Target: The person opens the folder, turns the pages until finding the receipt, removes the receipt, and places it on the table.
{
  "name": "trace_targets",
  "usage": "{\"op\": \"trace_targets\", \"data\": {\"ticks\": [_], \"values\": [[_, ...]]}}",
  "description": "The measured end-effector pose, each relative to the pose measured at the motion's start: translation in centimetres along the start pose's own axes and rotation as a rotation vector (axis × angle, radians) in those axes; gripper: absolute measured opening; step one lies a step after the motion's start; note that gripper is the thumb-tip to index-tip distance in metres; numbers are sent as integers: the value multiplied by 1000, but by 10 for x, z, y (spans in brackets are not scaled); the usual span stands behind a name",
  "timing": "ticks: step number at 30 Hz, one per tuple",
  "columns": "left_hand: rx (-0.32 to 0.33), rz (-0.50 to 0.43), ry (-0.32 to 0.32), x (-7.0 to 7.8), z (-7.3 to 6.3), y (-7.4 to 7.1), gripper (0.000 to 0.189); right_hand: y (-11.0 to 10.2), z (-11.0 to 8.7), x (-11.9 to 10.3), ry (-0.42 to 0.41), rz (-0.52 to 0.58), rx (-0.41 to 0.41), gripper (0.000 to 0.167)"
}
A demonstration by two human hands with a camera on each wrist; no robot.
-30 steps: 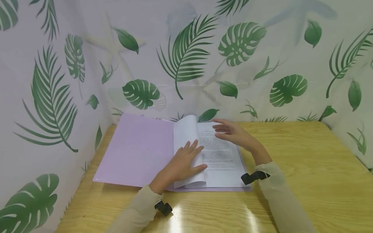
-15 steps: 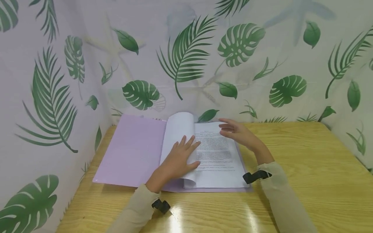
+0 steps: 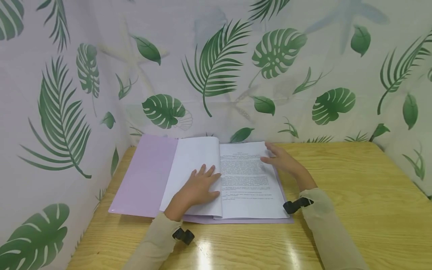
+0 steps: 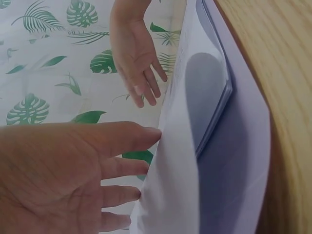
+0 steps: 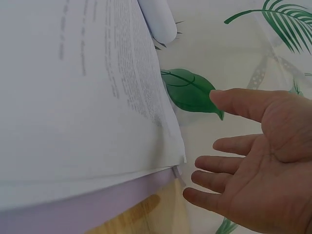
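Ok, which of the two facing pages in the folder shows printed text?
The right page, beside the right hand: lines of print cross it, while the left page, under the left hand, looks blank.

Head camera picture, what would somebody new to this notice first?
Probably the green leaf-patterned backdrop, rising behind the wood-grained table. After that, the lilac folder lying open on that table, left of centre. The left hand rests on the blank page, and the right hand is at the far right corner of the printed page.
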State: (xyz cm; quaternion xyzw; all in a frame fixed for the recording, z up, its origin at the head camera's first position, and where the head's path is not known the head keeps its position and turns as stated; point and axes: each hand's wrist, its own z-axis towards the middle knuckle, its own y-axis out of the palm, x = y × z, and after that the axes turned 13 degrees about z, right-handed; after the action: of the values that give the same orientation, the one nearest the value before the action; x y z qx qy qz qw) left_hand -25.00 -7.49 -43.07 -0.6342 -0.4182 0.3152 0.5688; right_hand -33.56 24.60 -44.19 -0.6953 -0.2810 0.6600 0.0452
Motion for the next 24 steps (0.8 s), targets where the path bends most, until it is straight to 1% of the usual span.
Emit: {"op": "trace_targets", "data": {"ticks": [3,8,12,14,17,21,24], "values": [[-18,-10,-16,-2,0,-1,62,0,2,3,2,17,-5,78],[-58,-43,-43,-3,-1,-3,69,-1,2,5,-19,42,-48,79],[-87,-49,-69,-6,-2,-4,73,-2,1,3,-5,35,-69,80],[-98,-53,-77,-8,-1,-4,74,-3,1,2,5,32,-71,80],[-115,-68,-88,-10,-2,-3,75,-2,2,3,-2,35,-74,80],[-120,-92,-89,-12,-2,-2,75,-2,2,4,-11,53,-73,79],[-126,-103,-87,-11,-3,-2,76,-2,2,4,0,49,-51,76]]}}
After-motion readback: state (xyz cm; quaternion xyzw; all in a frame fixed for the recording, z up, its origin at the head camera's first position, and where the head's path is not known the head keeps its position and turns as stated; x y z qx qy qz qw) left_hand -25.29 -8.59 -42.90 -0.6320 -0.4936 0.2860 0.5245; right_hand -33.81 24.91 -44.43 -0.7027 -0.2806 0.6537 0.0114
